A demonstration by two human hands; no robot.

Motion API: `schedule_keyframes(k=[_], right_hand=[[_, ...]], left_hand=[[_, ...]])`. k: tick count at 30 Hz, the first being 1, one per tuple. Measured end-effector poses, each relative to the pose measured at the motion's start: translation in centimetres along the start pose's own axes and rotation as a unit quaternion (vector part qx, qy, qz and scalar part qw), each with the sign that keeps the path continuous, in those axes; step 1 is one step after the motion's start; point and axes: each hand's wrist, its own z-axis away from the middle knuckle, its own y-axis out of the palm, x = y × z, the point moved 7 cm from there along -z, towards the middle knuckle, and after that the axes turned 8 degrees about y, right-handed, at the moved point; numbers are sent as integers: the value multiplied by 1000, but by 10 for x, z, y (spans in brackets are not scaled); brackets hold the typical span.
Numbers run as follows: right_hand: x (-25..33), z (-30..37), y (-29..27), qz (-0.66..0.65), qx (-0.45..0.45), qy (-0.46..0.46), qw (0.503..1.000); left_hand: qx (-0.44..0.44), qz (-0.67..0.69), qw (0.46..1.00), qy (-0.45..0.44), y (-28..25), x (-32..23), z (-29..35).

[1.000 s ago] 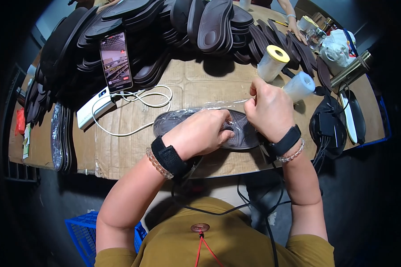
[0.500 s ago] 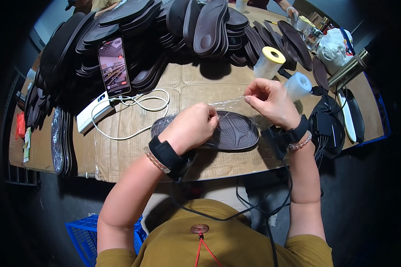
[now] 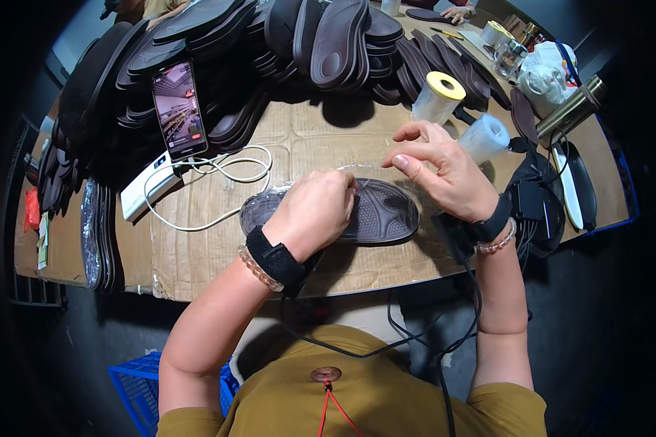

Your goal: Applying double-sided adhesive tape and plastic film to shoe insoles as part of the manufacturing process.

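Note:
A dark brown shoe sole [image 3: 386,211] lies sideways on the cardboard-covered table in front of me, its textured face up. Clear plastic film [image 3: 266,200] covers its left end, and a thin edge of film stretches from my left fingers toward the right. My left hand [image 3: 315,204] is closed over the middle of the sole, pinching the film; its fingertips are partly hidden. Above the sole's right end, my right hand [image 3: 444,171] is raised with thumb and forefinger apart. The film's edge passes close to that thumb, but nothing shows gripped there.
Piled dark soles [image 3: 211,65] line the table's back. A phone [image 3: 178,109] leans there beside a white power bank [image 3: 149,191] and its looped cable. Two film rolls [image 3: 444,87] [image 3: 485,138] stand behind my right hand. A steel flask [image 3: 572,109] lies right. Another person's hand [image 3: 459,13] shows at the back.
My right thumb and forefinger have come apart from the film they pinched. The right hand has shifted slightly left. My left hand stays closed over the sole.

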Motion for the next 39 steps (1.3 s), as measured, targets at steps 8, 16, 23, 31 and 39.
schedule_keyframes(k=[8,16,23,31,39], right_hand=[[7,12,-1,204,39,23,978],[1,11,1,130,-6,25,991],[-6,9,2,23,-46,72,996],[-16,10,13,-4,-66,155,986],[-20,7,18,-6,-59,141,988]], left_hand=[[-11,-9,1000,16,1,3,-1],[-19,-127,992,2,5,3,-1],[-66,-166,984,0,-9,-7,7],[-183,-179,966,-19,-40,-17,19],[-64,-151,984,76,16,-35,32]])
